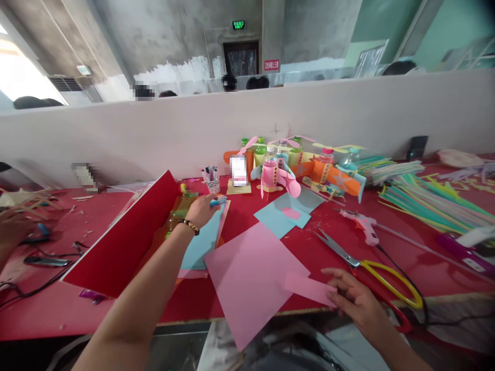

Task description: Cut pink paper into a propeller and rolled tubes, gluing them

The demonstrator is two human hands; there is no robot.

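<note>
My left hand [201, 212], with a beaded bracelet at the wrist, is stretched over a stack of light blue paper [201, 247]. Its fingertips close on a small blue pen-like item [217, 201], whose exact kind is hard to make out. Between the thumb and fingers of my right hand [358, 299] is one end of a pink paper strip [307, 288]. The strip's other end lies over a large pink paper sheet [255, 278], which overhangs the table's front edge. Just beyond my right hand lie scissors [353, 262] with yellow and red handles, blades spread apart.
A pink glue gun [365, 226] with a cord lies at right, near bundles of coloured strips [417, 206]. Bottle planes [270, 172], a phone [238, 171] and a pen cup [212, 183] stand behind. A red folder [131, 237] stands tilted at left. Another person's hand [15, 226] shows far left.
</note>
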